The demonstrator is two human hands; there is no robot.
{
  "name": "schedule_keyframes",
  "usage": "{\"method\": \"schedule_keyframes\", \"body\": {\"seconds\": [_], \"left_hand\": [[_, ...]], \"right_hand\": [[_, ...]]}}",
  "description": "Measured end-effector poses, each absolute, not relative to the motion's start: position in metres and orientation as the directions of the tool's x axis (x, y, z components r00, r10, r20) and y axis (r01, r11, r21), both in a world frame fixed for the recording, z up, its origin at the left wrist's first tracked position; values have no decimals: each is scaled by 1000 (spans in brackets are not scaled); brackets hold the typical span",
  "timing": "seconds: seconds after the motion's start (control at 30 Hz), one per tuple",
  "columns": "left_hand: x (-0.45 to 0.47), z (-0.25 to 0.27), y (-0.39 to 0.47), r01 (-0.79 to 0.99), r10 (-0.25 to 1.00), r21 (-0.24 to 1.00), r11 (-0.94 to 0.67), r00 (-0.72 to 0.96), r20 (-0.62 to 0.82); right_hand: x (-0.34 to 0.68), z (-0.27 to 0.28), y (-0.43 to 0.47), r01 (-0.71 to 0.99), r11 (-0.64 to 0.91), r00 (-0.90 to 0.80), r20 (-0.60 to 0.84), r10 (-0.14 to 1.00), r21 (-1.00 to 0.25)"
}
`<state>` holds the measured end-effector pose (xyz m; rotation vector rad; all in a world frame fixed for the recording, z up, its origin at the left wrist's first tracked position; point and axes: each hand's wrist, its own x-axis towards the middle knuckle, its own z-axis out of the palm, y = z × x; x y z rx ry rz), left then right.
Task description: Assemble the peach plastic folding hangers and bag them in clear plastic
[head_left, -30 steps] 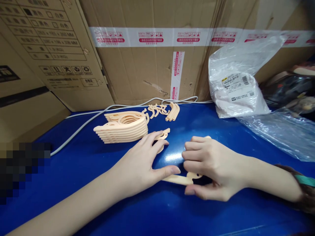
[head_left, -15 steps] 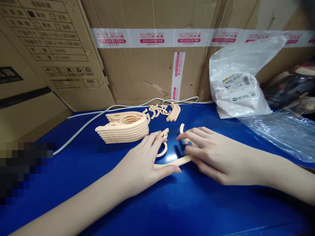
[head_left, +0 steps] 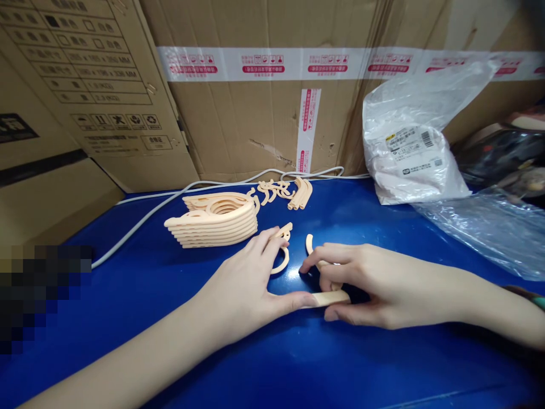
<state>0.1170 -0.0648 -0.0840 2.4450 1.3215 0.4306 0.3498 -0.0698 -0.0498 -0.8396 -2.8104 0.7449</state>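
At the middle of the blue table, my left hand (head_left: pixel 244 284) is closed over a beige plastic folding-hanger part (head_left: pixel 281 261) with a ring-shaped opening. Its thumb presses on a beige bar (head_left: pixel 332 299), whose other end reaches my right hand (head_left: pixel 366 287). Curled fingers of that right hand hold a curved beige hook (head_left: pixel 309 244), its tip sticking up past the knuckles. The right thumb lies just below the bar's end. My left palm hides how the bar and the ringed part meet.
A neat stack of beige hanger parts (head_left: pixel 213 230) lies left of my hands. Behind are loose hooks (head_left: pixel 272 190) and curved tubes (head_left: pixel 301 194). A grey cable (head_left: pixel 145 227) runs along cardboard boxes (head_left: pixel 255 125). A white plastic bag (head_left: pixel 417 165) and clear film (head_left: pixel 489 227) lie right.
My right hand has moved toward me with the hook. The bar's right end has swung nearer to me, and my left thumb now lies on top of it. The left hand otherwise stays put.
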Motion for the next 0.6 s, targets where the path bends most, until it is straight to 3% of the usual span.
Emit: {"method": "schedule_keyframes", "body": {"seconds": [0.13, 0.37, 0.6], "left_hand": [[116, -86, -64, 752, 830, 367, -548, 545, 123], [114, -89, -64, 753, 816, 333, -567, 568, 106], [116, -86, -63, 782, 826, 301, -546, 563, 36]], "right_hand": [[345, -53, -74, 459, 652, -832, -34, 554, -604], [341, -48, -81, 424, 652, -861, -57, 505, -628], [343, -47, -81, 468, 710, -844, -28, 536, -526]]}}
